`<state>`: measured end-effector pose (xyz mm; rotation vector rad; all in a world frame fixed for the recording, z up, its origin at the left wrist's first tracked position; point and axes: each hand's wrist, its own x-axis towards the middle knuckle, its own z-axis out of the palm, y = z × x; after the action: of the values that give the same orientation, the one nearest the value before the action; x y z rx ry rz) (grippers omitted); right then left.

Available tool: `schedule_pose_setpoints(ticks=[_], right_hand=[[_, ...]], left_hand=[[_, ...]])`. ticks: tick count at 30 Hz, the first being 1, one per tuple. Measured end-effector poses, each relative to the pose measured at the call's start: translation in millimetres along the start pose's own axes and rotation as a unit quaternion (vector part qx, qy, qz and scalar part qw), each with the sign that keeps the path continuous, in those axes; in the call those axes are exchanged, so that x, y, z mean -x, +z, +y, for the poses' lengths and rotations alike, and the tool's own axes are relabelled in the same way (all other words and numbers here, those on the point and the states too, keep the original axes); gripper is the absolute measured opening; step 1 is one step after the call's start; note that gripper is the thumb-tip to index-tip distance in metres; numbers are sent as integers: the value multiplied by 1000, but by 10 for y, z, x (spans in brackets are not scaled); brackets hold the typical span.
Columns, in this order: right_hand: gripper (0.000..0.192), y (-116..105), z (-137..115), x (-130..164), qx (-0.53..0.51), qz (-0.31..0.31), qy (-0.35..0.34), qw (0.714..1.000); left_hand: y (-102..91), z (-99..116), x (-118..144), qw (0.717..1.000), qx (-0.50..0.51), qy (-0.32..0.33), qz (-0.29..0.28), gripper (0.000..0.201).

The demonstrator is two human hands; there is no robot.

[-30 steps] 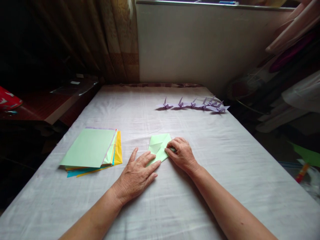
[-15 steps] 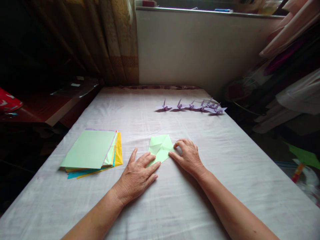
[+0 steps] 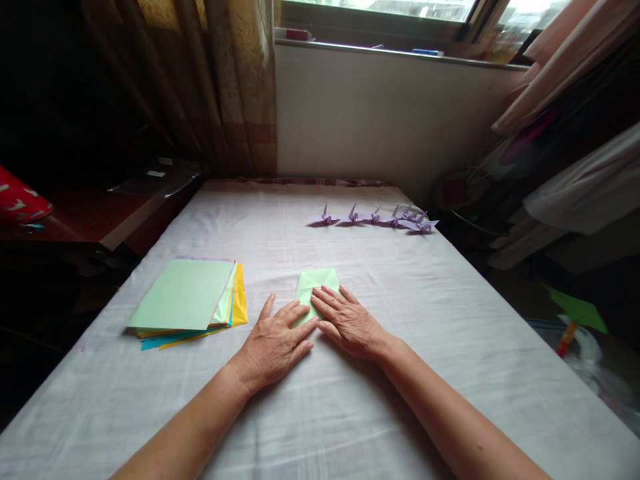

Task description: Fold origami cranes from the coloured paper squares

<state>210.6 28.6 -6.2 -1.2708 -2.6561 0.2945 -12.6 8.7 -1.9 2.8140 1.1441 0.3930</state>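
A folded light green sheet of origami paper (image 3: 316, 277) lies flat on the cloth-covered table (image 3: 280, 413) in front of me. My left hand (image 3: 276, 343) rests on its lower left edge, fingers spread and thumb apart. Flat across its right side lies my right hand (image 3: 347, 320), fingers stretched out and pressing on the paper. The fingers of both hands nearly meet and hide the lower part of the paper. Left of my hands sits a stack of coloured paper (image 3: 183, 293), light green on top, with yellow and blue sheets showing beneath.
Several purple paper cranes (image 3: 375, 217) stand in a row at the back right of the table. A patterned curtain (image 3: 240, 87) hangs behind. To the left is a dark red desk (image 3: 115, 213); clothes (image 3: 570, 193) hang at the right.
My right hand has moved left from the paper's right edge onto it, and its curled fingers are now flat. The right part of the paper is now folded over. The view has tilted up slightly.
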Motion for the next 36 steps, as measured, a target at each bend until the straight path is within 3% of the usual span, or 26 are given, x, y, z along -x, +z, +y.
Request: schedule_pose_setpoints(ticks=[4, 16, 21, 25, 30, 36], right_hand=[[55, -13, 21, 18, 11, -37, 5, 999], [61, -14, 25, 16, 25, -35, 5, 999], [60, -11, 35, 16, 32, -35, 6, 999], [58, 14, -102, 42, 31, -15, 26, 999], [55, 30, -312, -23, -15, -35, -32, 999], [60, 6, -162, -321, 7, -60, -21, 998]], left_hand=[[-17, -90, 102, 1000, 1, 29, 3, 38], [-192, -175, 506, 997, -22, 70, 10, 36], [-234, -161, 523, 996, -18, 85, 14, 35], [-212, -168, 499, 996, -8, 87, 29, 34], [-194, -166, 464, 996, -2, 79, 46, 30], [-169, -153, 465, 994, -7, 79, 74, 28]])
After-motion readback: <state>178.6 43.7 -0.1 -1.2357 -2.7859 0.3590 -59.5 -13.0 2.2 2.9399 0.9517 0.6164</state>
